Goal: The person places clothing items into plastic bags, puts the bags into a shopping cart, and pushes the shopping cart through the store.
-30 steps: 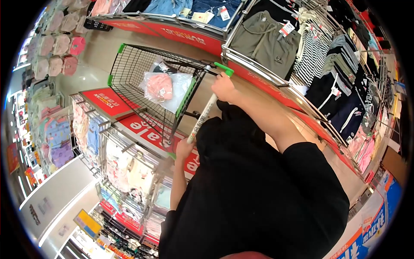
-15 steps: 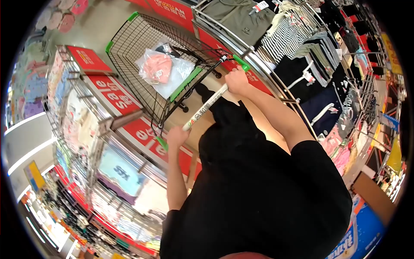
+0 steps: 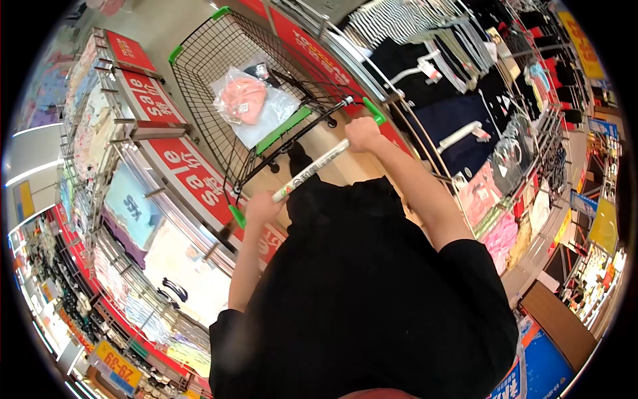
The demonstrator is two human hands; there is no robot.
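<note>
Ahead of me is a wire shopping cart (image 3: pixel 199 86) with green corner caps and a white printed handle bar (image 3: pixel 312 171). My left hand (image 3: pixel 263 209) is closed round the bar's left end, beside a green end piece. Round the right end, close to the other green end piece (image 3: pixel 374 112), my right hand (image 3: pixel 363 134) is wrapped. Inside the basket lies a clear plastic bag holding a folded pink garment (image 3: pixel 240 101). A dark item (image 3: pixel 262 73) sits against it, partly hidden. A green strip (image 3: pixel 282 132) runs along the cart's near side.
Clothing racks flank the aisle closely on both sides. On the left, red sale signs (image 3: pixel 183 169) front a rack with a light blue shirt (image 3: pixel 131 207). Folded striped clothes (image 3: pixel 399 26) and navy garments (image 3: pixel 458 126) fill the right rack. A blue box (image 3: pixel 541 359) stands at lower right.
The cart and I have moved forward along the aisle, and the view has turned slightly. Racks on both sides have slid back past me. Both hands have kept their hold on the bar.
</note>
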